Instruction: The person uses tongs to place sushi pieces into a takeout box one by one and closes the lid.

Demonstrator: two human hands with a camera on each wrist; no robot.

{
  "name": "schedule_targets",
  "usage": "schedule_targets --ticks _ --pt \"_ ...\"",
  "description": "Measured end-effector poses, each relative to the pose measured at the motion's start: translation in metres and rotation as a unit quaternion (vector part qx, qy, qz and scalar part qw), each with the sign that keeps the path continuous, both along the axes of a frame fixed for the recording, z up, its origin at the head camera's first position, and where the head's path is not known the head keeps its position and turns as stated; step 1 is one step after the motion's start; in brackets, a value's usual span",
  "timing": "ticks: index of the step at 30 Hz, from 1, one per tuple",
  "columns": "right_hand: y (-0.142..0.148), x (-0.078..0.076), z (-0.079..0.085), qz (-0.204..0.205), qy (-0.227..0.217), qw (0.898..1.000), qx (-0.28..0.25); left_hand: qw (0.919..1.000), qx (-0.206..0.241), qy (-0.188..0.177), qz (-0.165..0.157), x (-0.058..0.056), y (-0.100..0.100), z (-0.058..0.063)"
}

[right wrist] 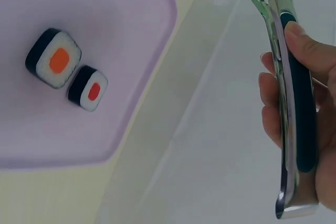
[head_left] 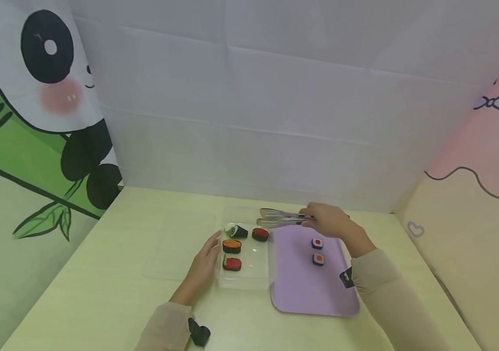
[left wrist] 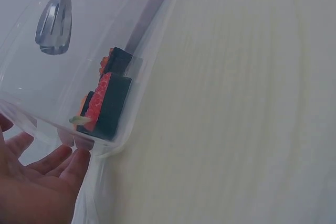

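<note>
In the head view, my left hand (head_left: 202, 265) rests its fingers against the left side of a clear plastic container (head_left: 245, 282). Inside the container sit several toy sushi pieces, among them an orange-topped one (head_left: 231, 246), a red-topped one (head_left: 231, 263), a dark red one (head_left: 260, 234) and a cone-like piece with green at its end (head_left: 237, 231). My right hand (head_left: 330, 220) grips metal serving tongs (head_left: 280, 218) with dark handle pads, seen closely in the right wrist view (right wrist: 299, 103). The tongs' tips are over the container's back right part, with nothing seen between them.
Right of the container lies a purple tray (head_left: 310, 297), its edge meeting the container. Two white-and-black sushi rolls sit on it, one red-centred (head_left: 317, 243) and one orange-centred (head_left: 318, 259). A clear lid (head_left: 179, 248) lies flat on the left. A white sheet (head_left: 249, 122) hangs behind the table.
</note>
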State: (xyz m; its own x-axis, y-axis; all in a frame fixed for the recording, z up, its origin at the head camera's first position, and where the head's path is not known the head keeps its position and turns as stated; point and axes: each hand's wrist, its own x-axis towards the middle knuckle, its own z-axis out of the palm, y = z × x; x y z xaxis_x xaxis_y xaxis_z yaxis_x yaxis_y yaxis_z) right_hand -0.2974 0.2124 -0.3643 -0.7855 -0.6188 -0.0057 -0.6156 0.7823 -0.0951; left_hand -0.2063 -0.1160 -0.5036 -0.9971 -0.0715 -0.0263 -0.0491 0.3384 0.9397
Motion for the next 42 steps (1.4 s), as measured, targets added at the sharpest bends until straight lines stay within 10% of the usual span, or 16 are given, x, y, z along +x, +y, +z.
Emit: schedule_targets --ticks 19,28,42 --pt "0.143 0.014 -0.046 -0.061 -0.059 0.996 -0.004 1.0 -0.001 -0.002 0.001 0.001 -0.002 0.002" --pt "0.136 0.012 -0.058 -0.051 -0.044 0.997 -0.037 1.0 -0.003 0.004 -0.002 0.0 0.002 0.0" --pt "0.058 0.023 -0.026 0.001 0.008 0.991 -0.132 0.9999 -0.009 -0.01 0.002 -0.001 0.003 0.001"
